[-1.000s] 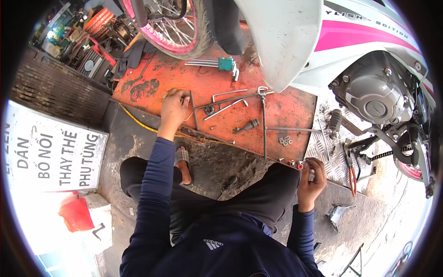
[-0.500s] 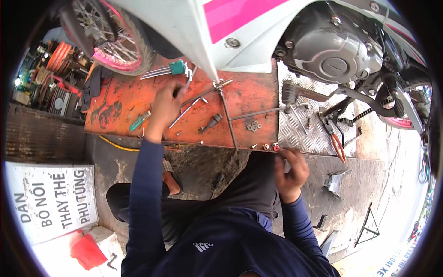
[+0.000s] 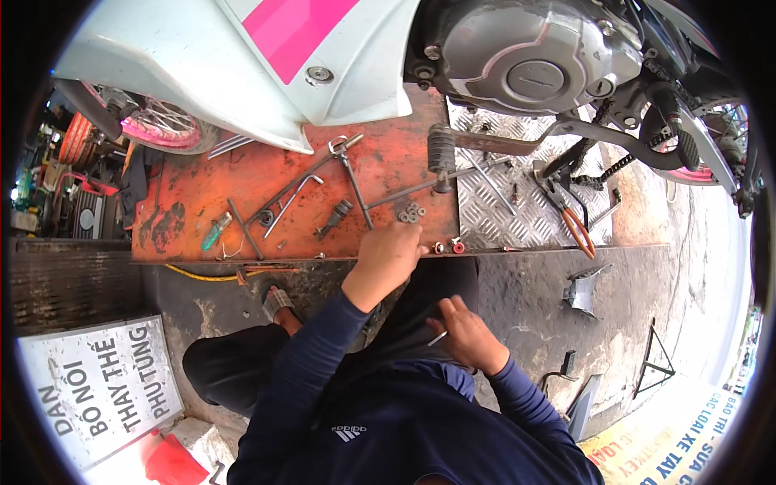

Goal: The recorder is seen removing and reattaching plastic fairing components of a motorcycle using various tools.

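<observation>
One pale rod is held by right hand; fasteners apparently reached for by left hand, grip unclear; fine pinch likely needed.

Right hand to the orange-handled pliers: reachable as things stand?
Probably yes: nothing visible blocks the way from the right hand to the orange-handled pliers, whose handles point toward the near edge. But the fingers seem to hold a thin silver piece, which may need putting down first.

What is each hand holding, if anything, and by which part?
The right hand holds a thin pale rod: one end sticks out, the gripped part is hidden. Whether the left hand holds anything cannot be told.
</observation>
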`<state>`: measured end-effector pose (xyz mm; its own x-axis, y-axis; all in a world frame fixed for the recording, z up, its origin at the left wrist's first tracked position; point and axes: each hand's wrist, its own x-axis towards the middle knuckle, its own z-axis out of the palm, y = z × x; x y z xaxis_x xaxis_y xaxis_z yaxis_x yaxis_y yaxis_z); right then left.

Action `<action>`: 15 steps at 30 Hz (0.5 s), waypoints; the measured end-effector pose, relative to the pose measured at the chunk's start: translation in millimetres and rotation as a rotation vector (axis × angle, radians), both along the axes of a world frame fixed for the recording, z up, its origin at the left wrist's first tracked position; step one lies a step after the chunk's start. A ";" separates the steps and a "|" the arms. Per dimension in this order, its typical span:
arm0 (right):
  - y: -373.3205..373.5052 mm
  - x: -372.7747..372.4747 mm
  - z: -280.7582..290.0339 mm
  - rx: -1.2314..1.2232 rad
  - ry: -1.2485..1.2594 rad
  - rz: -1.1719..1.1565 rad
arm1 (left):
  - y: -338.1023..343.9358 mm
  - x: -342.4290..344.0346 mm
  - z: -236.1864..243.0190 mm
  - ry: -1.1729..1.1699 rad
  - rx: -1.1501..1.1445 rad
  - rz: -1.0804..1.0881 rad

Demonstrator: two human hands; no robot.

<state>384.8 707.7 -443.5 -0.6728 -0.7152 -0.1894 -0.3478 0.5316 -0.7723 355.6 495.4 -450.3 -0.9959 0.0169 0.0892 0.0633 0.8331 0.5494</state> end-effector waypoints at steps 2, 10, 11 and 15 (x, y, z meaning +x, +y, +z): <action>10.1 -14.9 -4.3 -0.062 0.093 -0.023 | -0.1 -7.5 -4.1 -0.057 -0.080 0.004; 8.0 -51.0 35.5 -0.898 -0.233 -0.652 | -18.9 -16.2 1.5 -0.087 0.093 -0.069; 6.6 -50.6 41.5 -0.897 -0.229 -0.647 | -19.8 -16.3 4.9 -0.148 0.231 -0.006; -6.9 -50.4 59.7 -1.230 -0.190 -0.567 | -17.3 6.8 18.0 -0.151 1.775 0.150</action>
<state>334.4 700.9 -383.8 -0.9625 -0.1244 0.2410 -0.1506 -0.4938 -0.8564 362.4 478.1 -432.3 -0.9801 -0.0708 -0.1856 -0.0810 -0.7108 0.6987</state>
